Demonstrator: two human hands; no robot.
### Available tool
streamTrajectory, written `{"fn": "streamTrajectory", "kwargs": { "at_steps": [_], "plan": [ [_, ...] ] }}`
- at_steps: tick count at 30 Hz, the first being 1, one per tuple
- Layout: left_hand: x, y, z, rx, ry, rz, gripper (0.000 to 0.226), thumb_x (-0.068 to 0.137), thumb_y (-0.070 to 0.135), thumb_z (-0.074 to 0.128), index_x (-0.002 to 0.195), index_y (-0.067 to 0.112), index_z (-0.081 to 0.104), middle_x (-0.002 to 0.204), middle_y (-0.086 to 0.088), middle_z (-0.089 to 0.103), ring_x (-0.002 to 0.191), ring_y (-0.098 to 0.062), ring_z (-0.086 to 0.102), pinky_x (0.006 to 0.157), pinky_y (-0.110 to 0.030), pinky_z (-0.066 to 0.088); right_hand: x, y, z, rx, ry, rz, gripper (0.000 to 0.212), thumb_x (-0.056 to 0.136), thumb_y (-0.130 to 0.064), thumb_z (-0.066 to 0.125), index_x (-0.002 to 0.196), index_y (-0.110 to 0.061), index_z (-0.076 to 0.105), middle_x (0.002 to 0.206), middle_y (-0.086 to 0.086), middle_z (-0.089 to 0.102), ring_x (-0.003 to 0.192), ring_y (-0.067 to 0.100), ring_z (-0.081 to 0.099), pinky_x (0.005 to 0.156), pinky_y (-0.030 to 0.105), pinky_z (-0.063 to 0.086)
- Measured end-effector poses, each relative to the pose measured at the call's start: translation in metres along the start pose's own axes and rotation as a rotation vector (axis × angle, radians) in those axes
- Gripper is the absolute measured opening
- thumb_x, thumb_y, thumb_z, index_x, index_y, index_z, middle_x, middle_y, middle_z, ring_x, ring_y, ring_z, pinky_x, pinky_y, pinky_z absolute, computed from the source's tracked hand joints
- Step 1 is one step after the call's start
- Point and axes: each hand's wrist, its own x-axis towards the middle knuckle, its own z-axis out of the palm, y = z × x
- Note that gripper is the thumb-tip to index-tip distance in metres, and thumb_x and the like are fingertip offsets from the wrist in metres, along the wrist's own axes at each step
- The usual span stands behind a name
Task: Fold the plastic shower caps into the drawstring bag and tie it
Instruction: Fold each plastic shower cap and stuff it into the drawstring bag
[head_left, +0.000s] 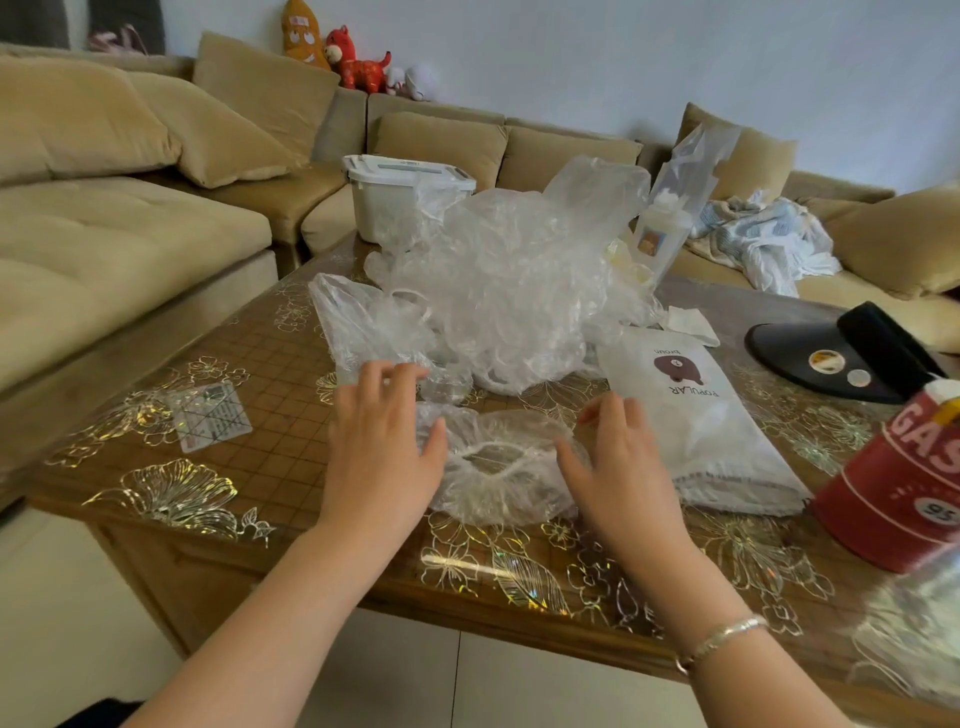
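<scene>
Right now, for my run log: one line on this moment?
stage: flattening | left hand: on shower cap | right hand: on cap | drawstring bag: beside, unfilled

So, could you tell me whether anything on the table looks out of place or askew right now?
Mostly the red tin at the right edge: it sits tilted rather than upright. The heap of shower caps is loose and crumpled, awaiting folding. The white drawstring bag lies flat beside the cap between the left hand and right hand.
</scene>
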Motion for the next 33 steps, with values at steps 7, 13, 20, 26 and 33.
{"fn": "streamTrajectory", "kwargs": {
  "at_steps": [7,13,20,26,33],
  "plan": [
    [-0.008,0.005,-0.004,-0.195,-0.292,0.13,0.011,0.089,0.036,0.064,0.089,0.031,0.055,0.096,0.021,0.049,0.09,0.005,0.047,0.076,-0.012,0.038,-0.008,-0.005,-0.019,0.172,-0.374,-0.249,0.026,0.079,-0.05,0.063,0.1,-0.035,0.058,0.102,-0.025,0.055,0.099,-0.006,0.05,0.084,0.01,0.04],
    [-0.005,-0.006,-0.006,-0.112,-0.499,0.142,0.049,0.069,0.066,0.07,0.095,0.034,0.042,0.106,0.023,0.042,0.099,0.003,0.043,0.085,-0.021,0.043,-0.009,0.004,-0.012,0.085,-0.443,-0.272,0.046,0.084,-0.041,0.07,0.124,-0.031,0.049,0.122,-0.022,0.053,0.114,-0.005,0.047,0.1,0.014,0.04],
    [-0.003,-0.012,-0.004,-0.146,-0.381,0.134,0.014,0.093,0.02,0.061,0.086,0.028,0.052,0.102,0.018,0.053,0.094,0.001,0.053,0.08,-0.019,0.041,-0.001,0.005,-0.005,0.223,-0.379,-0.067,0.016,0.098,-0.03,0.053,0.091,-0.025,0.066,0.09,-0.017,0.065,0.085,-0.004,0.057,0.076,0.017,0.045],
    [0.0,-0.016,-0.002,-0.283,-0.324,-0.09,0.027,0.1,0.023,0.051,0.076,0.019,0.063,0.075,0.008,0.068,0.066,0.002,0.06,0.058,-0.009,0.04,0.003,0.008,-0.005,0.467,-0.324,0.152,0.033,0.102,-0.029,0.048,0.073,-0.021,0.062,0.051,-0.014,0.05,0.043,0.0,0.035,0.046,0.014,0.032],
    [0.0,-0.011,0.012,-0.144,-0.217,-0.16,0.043,0.103,0.038,0.037,0.073,0.013,0.054,0.066,-0.005,0.06,0.059,-0.023,0.056,0.053,-0.04,0.041,0.01,0.002,0.016,0.203,-0.165,0.174,0.039,0.101,-0.034,0.047,0.07,-0.01,0.05,0.06,-0.002,0.046,0.055,0.013,0.039,0.054,0.028,0.031]
  ]
}}
